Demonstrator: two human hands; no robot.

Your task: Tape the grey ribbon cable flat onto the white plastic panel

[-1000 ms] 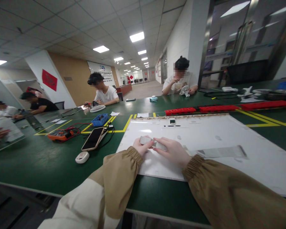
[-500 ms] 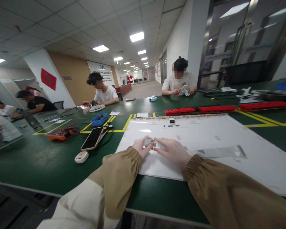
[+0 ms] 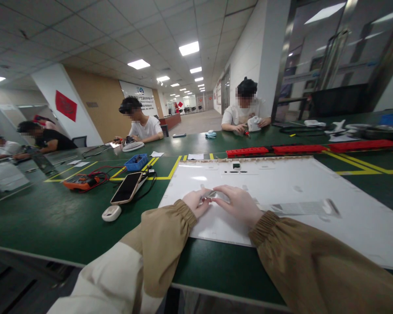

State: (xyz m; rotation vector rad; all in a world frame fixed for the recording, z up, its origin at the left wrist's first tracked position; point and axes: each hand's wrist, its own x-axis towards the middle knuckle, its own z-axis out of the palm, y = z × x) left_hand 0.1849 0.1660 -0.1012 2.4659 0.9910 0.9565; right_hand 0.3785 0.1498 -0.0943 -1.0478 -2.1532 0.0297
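Observation:
My left hand (image 3: 198, 203) is closed on one end of a grey ribbon cable (image 3: 212, 194), its fingers pinching the flat strip above the white panel (image 3: 314, 183). From the other side my right hand (image 3: 237, 204) grips the same piece, thumb below and fingers above. The two hands almost touch. A flat grey ribbon length (image 3: 301, 208) lies across the panel to the right of my right hand. Whether it joins the held piece is hidden behind that hand. Small dark slots (image 3: 237, 172) show near the panel's far edge.
Left of the panel lie a phone (image 3: 127, 188), a white rounded case (image 3: 112, 213), an orange multimeter (image 3: 81, 182) and a blue bin (image 3: 136, 162). Red strips (image 3: 247, 151) line the table behind the panel. Co-workers (image 3: 247, 107) sit across the green table (image 3: 68, 231).
The held ribbon cable has tilted and shows less of its face. My right fingers have arched up slightly. Across the table, a co-worker has turned the white part in their hands.

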